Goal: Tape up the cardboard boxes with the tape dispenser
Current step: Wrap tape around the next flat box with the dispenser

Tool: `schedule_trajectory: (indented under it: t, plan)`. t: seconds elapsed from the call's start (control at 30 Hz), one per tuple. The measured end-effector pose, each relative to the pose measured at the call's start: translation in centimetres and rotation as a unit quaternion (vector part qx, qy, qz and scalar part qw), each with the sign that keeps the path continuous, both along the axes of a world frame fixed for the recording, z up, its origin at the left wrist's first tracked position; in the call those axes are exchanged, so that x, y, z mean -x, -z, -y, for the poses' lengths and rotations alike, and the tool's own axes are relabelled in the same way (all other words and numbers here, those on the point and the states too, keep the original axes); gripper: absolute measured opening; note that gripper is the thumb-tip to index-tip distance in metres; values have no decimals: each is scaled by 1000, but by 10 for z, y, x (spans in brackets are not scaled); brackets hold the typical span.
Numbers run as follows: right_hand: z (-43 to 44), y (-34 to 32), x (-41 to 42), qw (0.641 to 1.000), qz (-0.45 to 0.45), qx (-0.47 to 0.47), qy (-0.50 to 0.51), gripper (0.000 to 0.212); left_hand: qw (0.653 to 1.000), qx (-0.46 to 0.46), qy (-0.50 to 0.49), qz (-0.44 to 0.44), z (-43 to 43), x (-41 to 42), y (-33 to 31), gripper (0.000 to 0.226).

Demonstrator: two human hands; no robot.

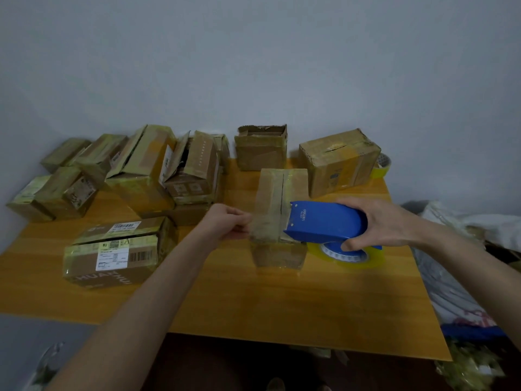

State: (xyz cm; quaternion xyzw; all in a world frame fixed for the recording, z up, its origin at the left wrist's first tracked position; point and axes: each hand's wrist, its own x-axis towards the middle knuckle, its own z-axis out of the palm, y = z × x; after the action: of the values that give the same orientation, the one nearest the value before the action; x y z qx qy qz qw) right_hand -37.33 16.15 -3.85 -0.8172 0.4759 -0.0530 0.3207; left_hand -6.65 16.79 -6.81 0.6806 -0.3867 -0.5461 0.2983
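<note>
One blue tape dispenser (327,221) was seen lying across the top of a small cardboard box (277,198) near the middle of the worktop (253,300). Its toothed front end was set on the box's central flap seam, and its roll of clear yellowish tape (349,256) hung off the box's right side, low over the wood. White lettering was printed on the blue shell but was too small to be read. The box top looked glossy with tape already laid over it.

The dispenser's rear was gripped by the right hand (380,224), fingers wrapped over the shell and thumb tucked beneath, by the roll. The left hand (225,222) was held at the box's left top edge, its fingers curled and the tips pinched together on that edge; blur hid the contact.

Bare wood was left between the box and the worktop's near edge. To the right, the worktop's side edge lay near the roll, with crumpled bags (451,277) piled beyond it. To the left, a labelled box (118,252) sat near the left forearm. Further left and behind, a cluster of taped boxes (141,170) was crowded against the wall. An open-topped box (260,149) and a dented box (338,162) stood behind the central one, and a spare roll (382,167) was at the far right corner.
</note>
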Motion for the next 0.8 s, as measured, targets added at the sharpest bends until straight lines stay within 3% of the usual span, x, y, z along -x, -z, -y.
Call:
schedule_trajectory:
  t: [0.07,0.37,0.63,0.8]
  plan:
    - [-2,1,9,1000,-16,-8,4,56,1000,1,-9,15,-4,-15,2,6]
    - [-13,15,28,998,16,-52,27,63,999,-8,-15,38,-11,-27,12,6]
    - [-8,14,40,991,-119,-45,41,68,997,12,5,76,-9,-32,23,11]
    - [-3,26,39,988,-138,-47,44,70,998,8,-16,67,-5,-27,35,10]
